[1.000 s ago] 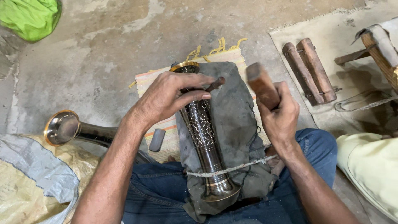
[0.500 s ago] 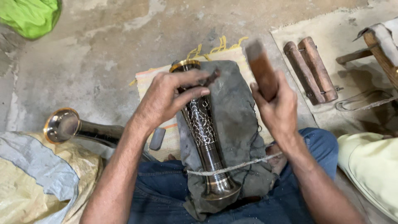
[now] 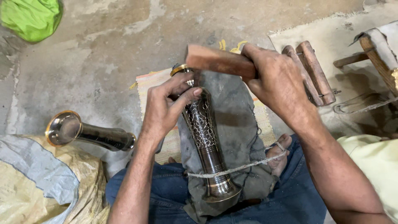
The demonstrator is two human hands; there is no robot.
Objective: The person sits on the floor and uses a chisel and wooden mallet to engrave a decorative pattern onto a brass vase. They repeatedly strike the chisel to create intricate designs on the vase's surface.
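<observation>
Two bare hands work over a dark metal vase (image 3: pixel 206 145) in the single head view, which looks straight down onto the person's lap. The vase lies lengthwise on a grey cloth pad (image 3: pixel 238 124) spread across the jeans-clad legs, its flared foot toward the body and its gold-rimmed mouth pointing away toward the floor. A cord (image 3: pixel 236 169) crosses the narrow lower stem of the vase and the pad, running to the toes of a bare foot (image 3: pixel 280 155) at the right. Fine engraved line work covers the upper body of the vase. The left hand (image 3: pixel 166 110) is curled over the upper end of the vase, thumb and fingertips pinched together against the metal near the rim; whether a small tool sits between them cannot be told. The right hand (image 3: pixel 275 81) is closed firmly around a wooden block (image 3: pixel 217 61), holding it level above the mouth end of the vase and clear of the metal. A striped mat (image 3: pixel 151 87) lies beneath the pad on the concrete floor (image 3: pixel 103 54). A second vase (image 3: pixel 89 135), dark with a bright flared end, lies on its side at the left, partly resting on a yellow sack (image 3: pixel 37 186). Two wooden cylinders (image 3: pixel 311 72) lie side by side on a pale mat at the right. A green bag (image 3: pixel 31 18) occupies the upper left corner.
</observation>
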